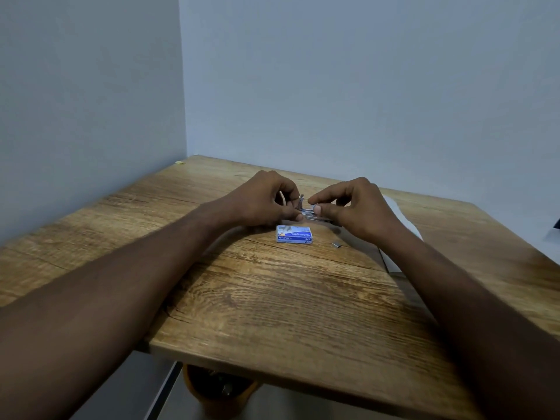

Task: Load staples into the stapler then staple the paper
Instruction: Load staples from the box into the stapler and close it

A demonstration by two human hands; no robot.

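- The stapler (307, 212), a small metal one, was held just above the wooden table (272, 298), between the two hands and beyond the staple box (294, 234).
- The left hand (266, 201) was seen with thumb and fingers pinched on the stapler's left end, where an upright metal part projected.
- The right hand (354, 207) was seen with thumb and forefinger closed together over the stapler's right part; whether a strip of staples was gripped there could not be told.
- The loading step was judged to be in hand, the stapling not yet begun.
- The next move was judged to call for a strip being seated straight in the channel and the stapler being shut, with fine alignment required.
- The paper (403, 225) was lain on the table to the right, largely covered by the right forearm.
- A loose piece of staples (335, 245) was noted on the table, near the box and apart from it.
- The working point was partly hidden by the fingers; nothing else was seen in the way.
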